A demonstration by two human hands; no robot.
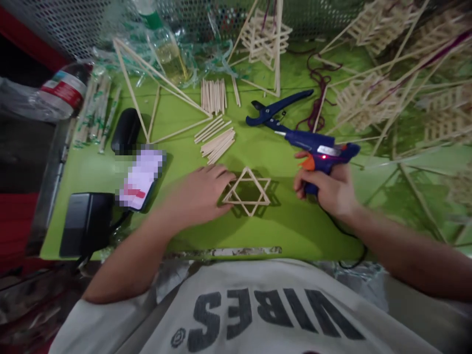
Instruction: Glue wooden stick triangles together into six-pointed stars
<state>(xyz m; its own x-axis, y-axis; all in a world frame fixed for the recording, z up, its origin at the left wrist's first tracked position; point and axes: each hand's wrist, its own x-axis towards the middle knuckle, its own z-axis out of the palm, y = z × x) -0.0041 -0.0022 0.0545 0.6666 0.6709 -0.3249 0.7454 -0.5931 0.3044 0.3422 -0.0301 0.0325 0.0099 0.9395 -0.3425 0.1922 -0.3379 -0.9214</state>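
Observation:
My left hand [206, 194] rests low over the green table, its thumb and fingers closed at the left corner of a small six-pointed star of thin wooden sticks [248, 202]. The star lies nearly flat and casts a shadow. To its right, my right hand [337, 191] grips a blue hot glue gun [313, 142] by the handle, below the orange trigger. The gun's nozzle points left, above and to the right of the star, apart from it. A red light glows on its side. Above the star lie loose short sticks [218, 142] and a row of more sticks [214, 96].
A blue hand cutter [271, 113] lies above the gun beside purple yarn [320, 86]. Stick lattices [368, 101] crowd the right. A triangular stick frame [180, 130], bottle [167, 54], black case [126, 130], phone [142, 177] and black box [86, 221] stand left and back.

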